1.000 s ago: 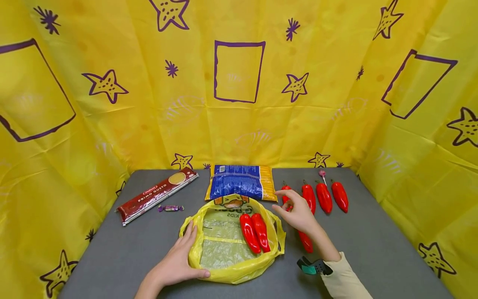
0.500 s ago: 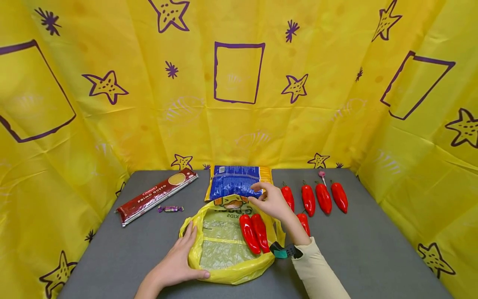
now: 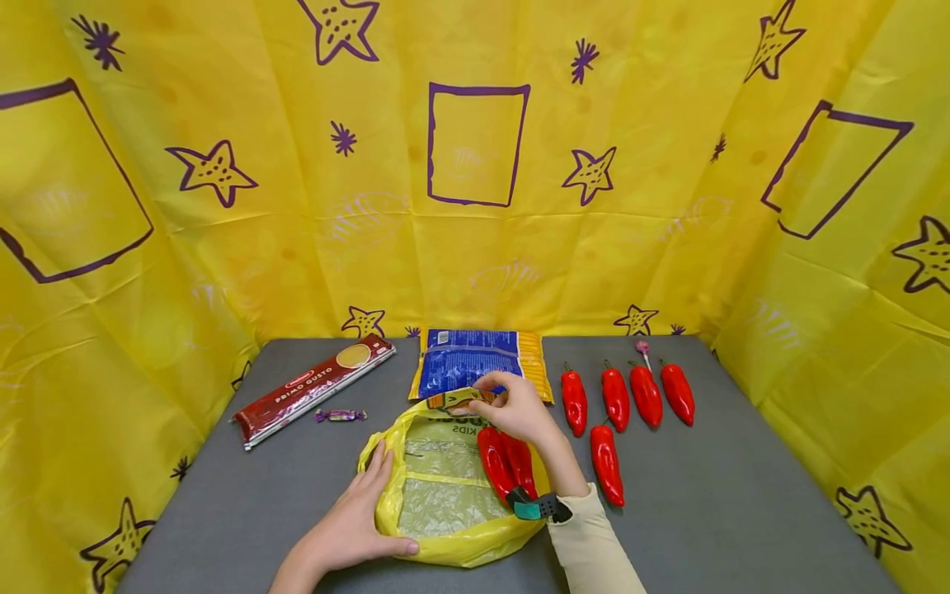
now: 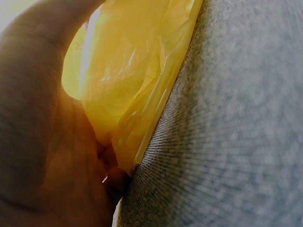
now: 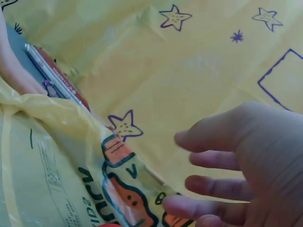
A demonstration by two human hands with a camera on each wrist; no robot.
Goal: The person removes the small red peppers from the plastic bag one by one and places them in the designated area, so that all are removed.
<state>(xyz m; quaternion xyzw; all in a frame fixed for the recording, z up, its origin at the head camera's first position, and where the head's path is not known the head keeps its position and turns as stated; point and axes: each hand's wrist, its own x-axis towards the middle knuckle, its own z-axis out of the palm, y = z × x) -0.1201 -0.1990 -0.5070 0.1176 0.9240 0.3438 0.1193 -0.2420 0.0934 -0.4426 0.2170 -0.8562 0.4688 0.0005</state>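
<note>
A yellow plastic bag [image 3: 463, 551] lies with its mouth spread wide, and two red peppers [image 3: 499, 464] sit inside at its right side. My left hand [image 3: 347, 516] rests against the bag's left and front rim, fingers and thumb extended; the left wrist view shows yellow plastic [image 4: 123, 71] between thumb and fingers. Over the far rim hovers my right hand [image 3: 515, 406], its forearm crossing the bag's right side. In the right wrist view a gap separates its thumb from its fingers [image 5: 218, 187], with nothing pinched between them, near the printed bag edge.
A blue and yellow packet [image 3: 467, 359] lies behind the bag. To the left are a spaghetti pack [image 3: 312, 388] and a purple wrapped candy [image 3: 341, 415]. Several red peppers [image 3: 615, 398] and a pink lollipop [image 3: 643, 350] are at right. Yellow cloth [image 3: 475, 264] encloses the grey table.
From above the peppers at right, my right hand has moved left to the bag's far rim, uncovering the peppers there. The left hand has stayed in place.
</note>
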